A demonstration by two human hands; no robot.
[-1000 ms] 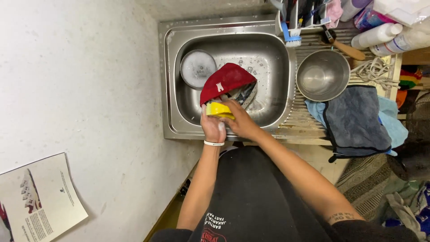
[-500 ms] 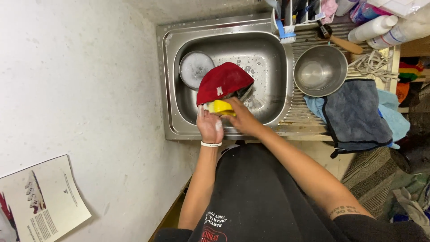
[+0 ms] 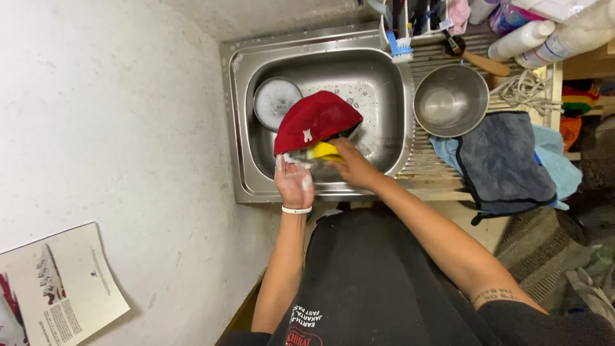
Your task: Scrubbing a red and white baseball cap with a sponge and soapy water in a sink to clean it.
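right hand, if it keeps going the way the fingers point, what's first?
The right hand points left into the yellow sponge it grips, pressed to the red fabric cap; beyond, probably the left hand.

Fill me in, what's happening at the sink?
A person holds a red cap over the steel sink. The left hand, soapy, grips its edge; the right hand presses a yellow sponge against it. A round lid lies in the basin, and a steel bowl sits on the drainboard.

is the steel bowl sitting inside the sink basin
No, the steel bowl sits on the ribbed draining board to the right of the sink basin, above the grey cloth.
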